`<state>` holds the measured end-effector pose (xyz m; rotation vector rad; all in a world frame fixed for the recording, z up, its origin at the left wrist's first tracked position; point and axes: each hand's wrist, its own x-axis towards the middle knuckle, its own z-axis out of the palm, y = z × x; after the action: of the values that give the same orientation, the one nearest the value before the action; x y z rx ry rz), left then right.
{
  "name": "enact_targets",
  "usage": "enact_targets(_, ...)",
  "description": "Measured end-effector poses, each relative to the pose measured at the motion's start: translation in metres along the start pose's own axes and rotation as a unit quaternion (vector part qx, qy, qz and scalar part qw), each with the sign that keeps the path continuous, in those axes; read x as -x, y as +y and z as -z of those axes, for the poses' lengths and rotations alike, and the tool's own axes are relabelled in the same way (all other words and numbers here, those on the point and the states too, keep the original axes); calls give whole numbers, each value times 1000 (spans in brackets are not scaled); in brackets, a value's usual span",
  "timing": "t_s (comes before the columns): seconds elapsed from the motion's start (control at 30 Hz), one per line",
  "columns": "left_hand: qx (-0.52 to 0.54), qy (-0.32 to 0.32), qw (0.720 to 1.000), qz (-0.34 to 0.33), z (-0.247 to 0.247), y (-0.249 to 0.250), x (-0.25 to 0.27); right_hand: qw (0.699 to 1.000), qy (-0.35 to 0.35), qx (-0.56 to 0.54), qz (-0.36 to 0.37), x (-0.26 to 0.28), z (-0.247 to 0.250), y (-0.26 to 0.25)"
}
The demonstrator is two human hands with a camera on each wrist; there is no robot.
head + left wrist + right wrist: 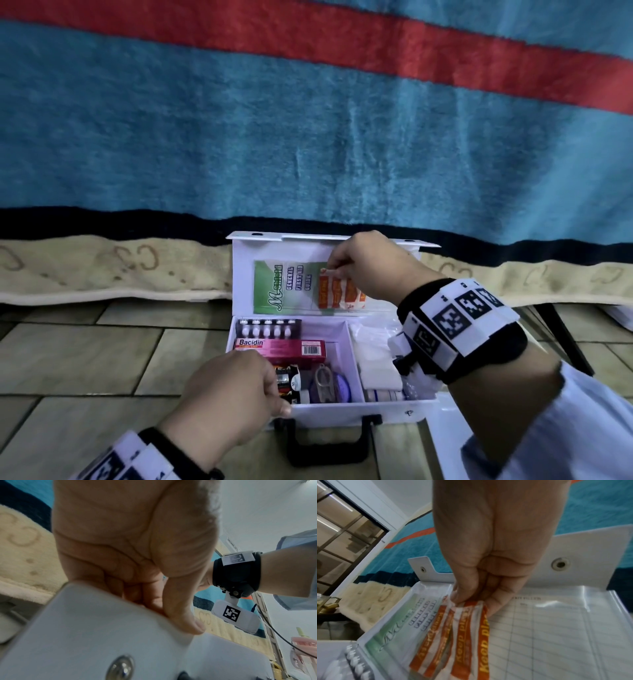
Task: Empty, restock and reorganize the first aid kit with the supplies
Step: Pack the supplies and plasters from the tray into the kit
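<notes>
A white first aid kit lies open on the tiled floor, its lid propped upright. My right hand pinches the top ends of several orange-and-white plaster strips against the lid, beside a green first aid guide. The plaster strips hang from my fingertips over a clear pocket. My left hand grips the kit's front rim, thumb on the outside wall. Inside lie a pink Bacidin box, a blister pack, scissors and white gauze.
A blue, red and black striped blanket with a cream border hangs behind the kit. The kit's black handle points toward me. A dark leg stands on the tiles at the right.
</notes>
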<state>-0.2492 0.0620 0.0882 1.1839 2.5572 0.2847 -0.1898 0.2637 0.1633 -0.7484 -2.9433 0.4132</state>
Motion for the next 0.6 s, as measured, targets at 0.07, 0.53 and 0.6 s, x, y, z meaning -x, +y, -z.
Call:
enact_targets(0.07,3,-1,1000,1,0,0,1,1000,2,-11,4,-1,0,0)
enact_targets(0.53,3,1,1000,-1,-1,-1,0,999,6,47,-11,3,12,-5)
enact_targets(0.6,4,0,1000,-1,-1,-1,0,997,6,66,-26,6,17,-5)
